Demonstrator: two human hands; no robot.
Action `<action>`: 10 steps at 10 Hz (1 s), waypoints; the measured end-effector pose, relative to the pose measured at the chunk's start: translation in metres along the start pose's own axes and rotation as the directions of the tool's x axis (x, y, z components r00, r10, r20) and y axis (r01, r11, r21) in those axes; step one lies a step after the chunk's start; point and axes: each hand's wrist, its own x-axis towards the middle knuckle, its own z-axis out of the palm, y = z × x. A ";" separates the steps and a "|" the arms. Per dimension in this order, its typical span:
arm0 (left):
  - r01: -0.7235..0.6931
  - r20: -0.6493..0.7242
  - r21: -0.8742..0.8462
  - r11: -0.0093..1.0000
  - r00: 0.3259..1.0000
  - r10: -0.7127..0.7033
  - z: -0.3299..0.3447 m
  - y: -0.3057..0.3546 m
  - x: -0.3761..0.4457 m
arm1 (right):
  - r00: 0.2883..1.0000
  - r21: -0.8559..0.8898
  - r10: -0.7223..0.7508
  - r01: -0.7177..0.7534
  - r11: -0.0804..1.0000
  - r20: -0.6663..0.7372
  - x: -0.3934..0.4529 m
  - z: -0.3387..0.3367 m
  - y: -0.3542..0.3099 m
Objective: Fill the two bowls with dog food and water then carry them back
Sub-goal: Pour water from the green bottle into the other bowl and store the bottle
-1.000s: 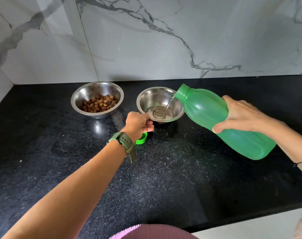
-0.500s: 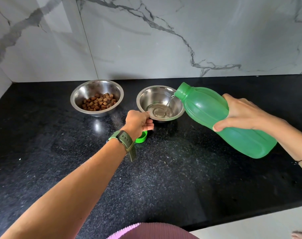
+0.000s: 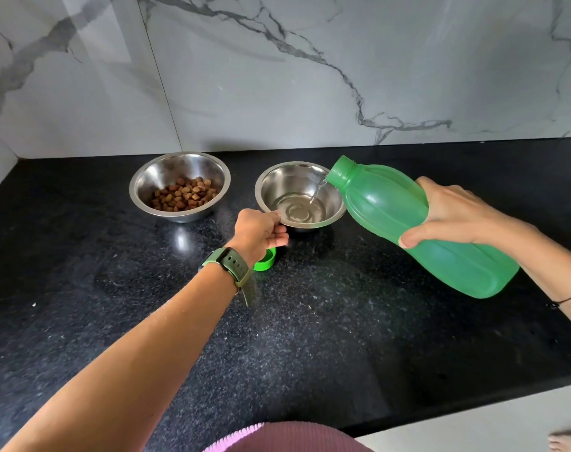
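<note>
Two steel bowls stand on the black counter near the wall. The left bowl [image 3: 140, 190] holds brown dog food [image 3: 183, 198]. The right bowl [image 3: 277, 181] has a shallow pool of water in its bottom. My left hand [image 3: 258, 233] pinches the near rim of the right bowl. My right hand [image 3: 454, 213] grips a green plastic bottle [image 3: 408, 223], tilted with its open neck over the bowl's right rim. A thin stream of water runs from the neck into the bowl. The bottle's green cap [image 3: 266, 261] lies on the counter, partly hidden under my left hand.
A marble wall rises right behind the bowls, with a side wall at the far left. The counter's front edge [image 3: 473, 399] runs across the lower right, with pale floor and a bare foot [image 3: 568, 442] beyond it.
Water keeps running into the right bowl and the pool has grown. Both hands hold their places. The view has shifted slightly.
</note>
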 end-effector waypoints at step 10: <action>-0.008 -0.002 -0.008 1.000 1.000 0.008 0.001 0.000 -0.002 | 0.999 -0.061 -0.034 0.034 0.998 -0.004 0.002 -0.017 -0.004</action>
